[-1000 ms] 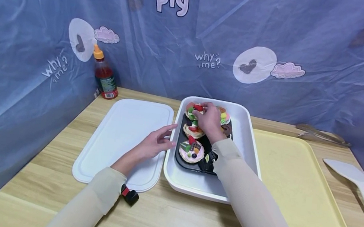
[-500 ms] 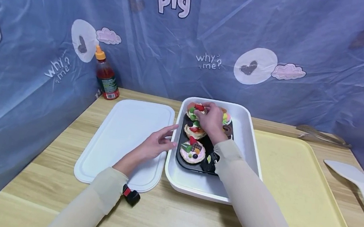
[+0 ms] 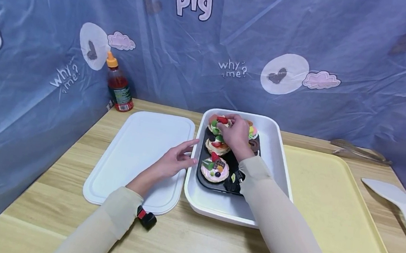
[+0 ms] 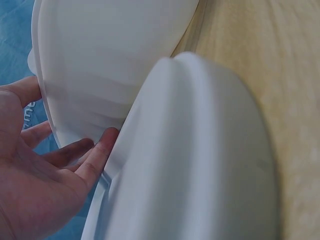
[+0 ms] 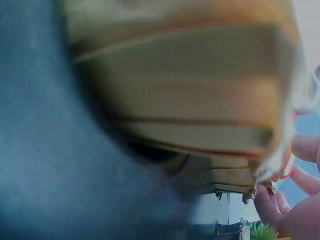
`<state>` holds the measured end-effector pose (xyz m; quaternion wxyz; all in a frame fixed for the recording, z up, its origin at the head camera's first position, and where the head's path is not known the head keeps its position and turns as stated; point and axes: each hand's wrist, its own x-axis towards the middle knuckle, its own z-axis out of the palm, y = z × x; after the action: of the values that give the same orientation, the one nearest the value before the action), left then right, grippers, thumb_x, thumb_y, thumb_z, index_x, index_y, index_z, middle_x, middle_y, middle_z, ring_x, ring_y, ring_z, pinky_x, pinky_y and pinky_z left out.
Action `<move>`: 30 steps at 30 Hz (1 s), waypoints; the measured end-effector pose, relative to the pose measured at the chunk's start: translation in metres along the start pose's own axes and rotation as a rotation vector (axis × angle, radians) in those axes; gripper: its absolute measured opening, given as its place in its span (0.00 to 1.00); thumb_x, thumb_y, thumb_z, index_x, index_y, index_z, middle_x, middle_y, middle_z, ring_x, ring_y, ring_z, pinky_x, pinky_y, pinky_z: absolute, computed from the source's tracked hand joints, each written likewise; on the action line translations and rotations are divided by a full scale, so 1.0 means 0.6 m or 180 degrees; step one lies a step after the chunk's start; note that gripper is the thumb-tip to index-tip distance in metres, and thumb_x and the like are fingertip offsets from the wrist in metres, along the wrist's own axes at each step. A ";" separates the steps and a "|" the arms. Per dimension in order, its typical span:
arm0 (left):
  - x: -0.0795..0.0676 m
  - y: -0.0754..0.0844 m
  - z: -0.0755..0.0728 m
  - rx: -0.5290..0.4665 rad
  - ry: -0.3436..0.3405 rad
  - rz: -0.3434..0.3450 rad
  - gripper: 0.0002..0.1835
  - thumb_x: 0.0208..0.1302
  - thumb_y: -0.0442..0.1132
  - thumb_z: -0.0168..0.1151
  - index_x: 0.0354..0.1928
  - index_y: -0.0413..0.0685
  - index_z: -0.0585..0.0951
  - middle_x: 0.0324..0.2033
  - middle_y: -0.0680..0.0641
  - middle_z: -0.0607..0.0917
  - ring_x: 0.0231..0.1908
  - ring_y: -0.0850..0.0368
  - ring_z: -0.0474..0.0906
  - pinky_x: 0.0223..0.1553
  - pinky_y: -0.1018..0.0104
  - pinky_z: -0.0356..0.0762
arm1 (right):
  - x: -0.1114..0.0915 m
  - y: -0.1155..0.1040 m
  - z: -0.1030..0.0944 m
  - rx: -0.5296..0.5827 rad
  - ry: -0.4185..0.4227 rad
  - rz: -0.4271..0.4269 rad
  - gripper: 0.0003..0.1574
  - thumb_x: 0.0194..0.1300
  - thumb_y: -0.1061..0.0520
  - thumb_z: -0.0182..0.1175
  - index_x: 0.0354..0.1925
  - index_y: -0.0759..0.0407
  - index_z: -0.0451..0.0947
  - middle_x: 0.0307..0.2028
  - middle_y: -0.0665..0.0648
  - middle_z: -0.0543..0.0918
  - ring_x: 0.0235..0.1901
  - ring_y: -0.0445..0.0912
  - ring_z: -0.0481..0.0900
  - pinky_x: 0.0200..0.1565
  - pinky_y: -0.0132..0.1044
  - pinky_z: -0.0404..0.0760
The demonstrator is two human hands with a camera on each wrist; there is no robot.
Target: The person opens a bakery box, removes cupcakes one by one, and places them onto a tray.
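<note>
My right hand [image 3: 235,134] reaches into a white rectangular bin [image 3: 273,155] and grips the fruit-topped tart [image 3: 214,122] at the far left of a black muffin tin [image 3: 231,160]. Its fingers and thumb partly cover the strawberry and green toppings. Closer to me in the same row sit a strawberry tart [image 3: 217,147] and a pink-cream tart [image 3: 214,171]. A large blurred pastry shell [image 5: 185,95] fills the right wrist view, with the fingers beyond it at the right edge. My left hand [image 3: 171,162] has loosely bent fingers, with the fingertips at the bin's left rim.
Left of the bin lies a white board [image 3: 136,148], beneath my left hand. A yellow tray [image 3: 329,207] lies to the right, and a white spatula [image 3: 399,198] beyond it. Metal tongs [image 3: 360,150] lie at the back right. A red sauce bottle [image 3: 119,85] stands back left.
The head view has shifted very slightly. Both hands, the tarts and the bin stay in the same places relative to each other.
</note>
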<state>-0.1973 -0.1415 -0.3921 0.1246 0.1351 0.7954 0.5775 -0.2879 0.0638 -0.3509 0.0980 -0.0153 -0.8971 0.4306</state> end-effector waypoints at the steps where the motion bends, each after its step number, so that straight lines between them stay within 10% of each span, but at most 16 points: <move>1: 0.000 0.000 0.000 -0.0004 0.0006 -0.0013 0.36 0.73 0.39 0.60 0.78 0.54 0.60 0.69 0.35 0.71 0.55 0.46 0.80 0.56 0.60 0.78 | 0.000 0.000 0.000 0.0007 -0.0006 -0.0002 0.25 0.65 0.52 0.68 0.57 0.62 0.79 0.54 0.66 0.83 0.55 0.57 0.78 0.59 0.50 0.77; 30: 0.001 0.000 0.000 0.0022 0.0030 0.0000 0.36 0.72 0.38 0.61 0.78 0.53 0.60 0.68 0.34 0.72 0.56 0.44 0.80 0.56 0.58 0.79 | 0.001 0.000 0.003 -0.0389 -0.0565 -0.0176 0.42 0.65 0.51 0.69 0.72 0.59 0.68 0.62 0.65 0.80 0.59 0.57 0.78 0.63 0.49 0.76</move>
<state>-0.1978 -0.1414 -0.3923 0.1203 0.1329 0.7980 0.5754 -0.2889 0.0627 -0.3517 0.0288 0.0417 -0.9269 0.3719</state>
